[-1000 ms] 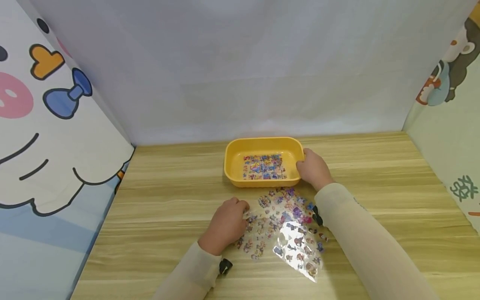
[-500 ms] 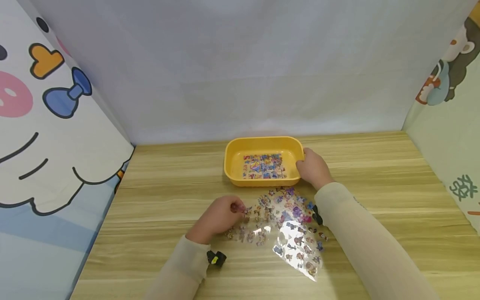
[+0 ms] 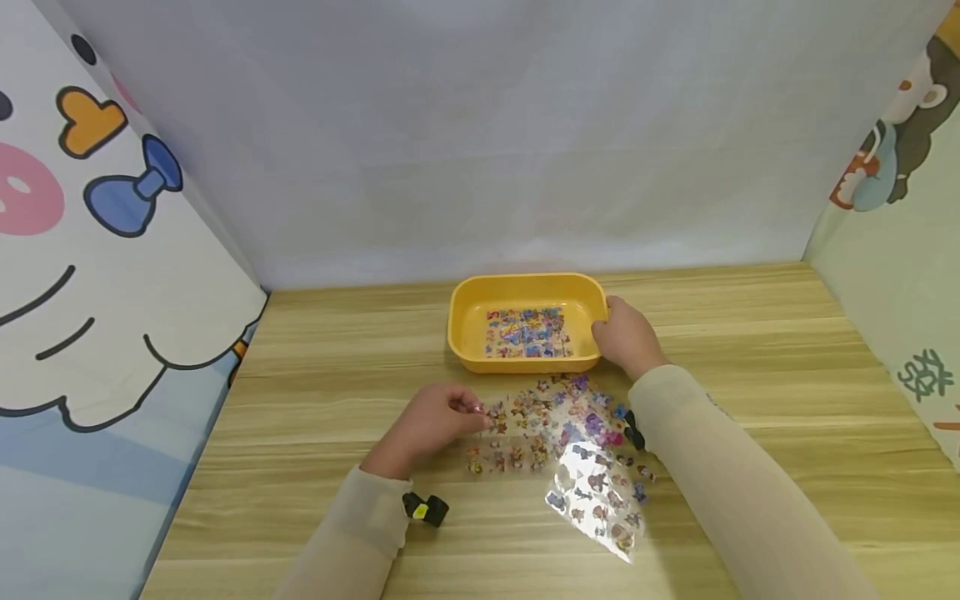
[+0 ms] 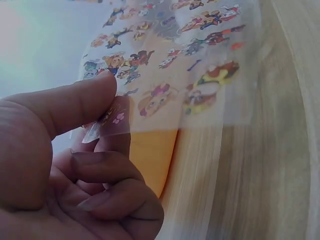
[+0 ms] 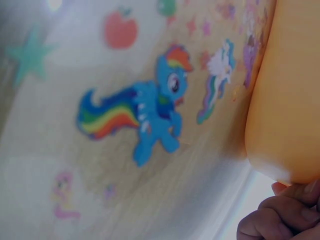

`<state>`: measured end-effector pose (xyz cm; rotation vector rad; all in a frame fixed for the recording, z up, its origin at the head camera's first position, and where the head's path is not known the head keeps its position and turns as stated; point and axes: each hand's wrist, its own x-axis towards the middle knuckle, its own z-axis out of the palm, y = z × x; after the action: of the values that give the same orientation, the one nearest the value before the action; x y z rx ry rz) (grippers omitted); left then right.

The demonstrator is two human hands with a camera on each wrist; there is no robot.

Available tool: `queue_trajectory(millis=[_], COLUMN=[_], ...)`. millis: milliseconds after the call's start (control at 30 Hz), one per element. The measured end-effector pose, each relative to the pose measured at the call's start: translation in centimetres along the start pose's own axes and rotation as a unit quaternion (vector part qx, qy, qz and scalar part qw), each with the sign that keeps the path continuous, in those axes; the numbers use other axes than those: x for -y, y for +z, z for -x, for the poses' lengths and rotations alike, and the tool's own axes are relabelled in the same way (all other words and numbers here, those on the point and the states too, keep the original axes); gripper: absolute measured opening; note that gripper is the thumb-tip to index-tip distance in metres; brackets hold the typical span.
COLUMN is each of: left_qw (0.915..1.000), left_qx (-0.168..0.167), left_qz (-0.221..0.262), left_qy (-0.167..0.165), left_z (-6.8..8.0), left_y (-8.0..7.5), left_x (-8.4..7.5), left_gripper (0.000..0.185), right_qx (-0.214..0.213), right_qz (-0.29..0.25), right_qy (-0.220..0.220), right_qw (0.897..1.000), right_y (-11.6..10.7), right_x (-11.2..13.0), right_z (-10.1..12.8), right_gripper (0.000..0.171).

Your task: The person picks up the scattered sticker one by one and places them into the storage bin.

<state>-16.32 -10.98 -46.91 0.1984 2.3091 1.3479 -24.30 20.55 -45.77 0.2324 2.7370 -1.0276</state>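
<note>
My left hand pinches the near corner of a clear sticker sheet between thumb and forefinger. Small cartoon puppies are printed on it, and the sheet is raised over the wood. The other fingers of that hand curl beneath it. At the back, my right hand grips the right rim of a yellow tray. Inside the tray lies a stack of colourful stickers. Under my right forearm, more clear sticker sheets are spread on the table, one with a rainbow-tailed pony.
The wooden table reaches back to a pale cloth wall. Cartoon-printed panels close off the left and right sides. Glare whitens the nearest sheet on the table.
My left hand has drawn leftward and slightly away from me, bringing the pinched sticker sheet along. The right hand and the tray stay in place.
</note>
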Motion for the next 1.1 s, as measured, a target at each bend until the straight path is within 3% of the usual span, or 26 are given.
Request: queue_trajectory(millis=[167,533,733,1100], left_qw=[0.9988,0.9969,0.9942,0.9940], left_qx=[-0.009,-0.040,-0.028,-0.034], left_qz=[0.041,0.057,0.098,0.103], left_qy=[-0.024,-0.035,-0.032,-0.009], left_z=[-0.1,-0.3,-0.4,-1.0], left_y=[-0.1,0.2,0.0,-0.4], left_x=[0.1,-0.1,-0.3,-0.9], left_gripper=[0.017,0.014,0.015,0.015], right_qx=[0.000,0.007,0.007,0.010], right_qz=[-0.001,-0.002,-0.006,-0.004], right_qy=[-0.001,0.001,0.003,0.003], right_qw=[1.000,1.000,1.000,1.000], right_y=[0.0,-0.1,0.0,-0.1], right_x=[-0.1,-0.1,-0.1,-0.1], right_z=[0.0,-0.1,-0.2,-0.1], right_gripper=[0.057,0.060,0.061,0.062])
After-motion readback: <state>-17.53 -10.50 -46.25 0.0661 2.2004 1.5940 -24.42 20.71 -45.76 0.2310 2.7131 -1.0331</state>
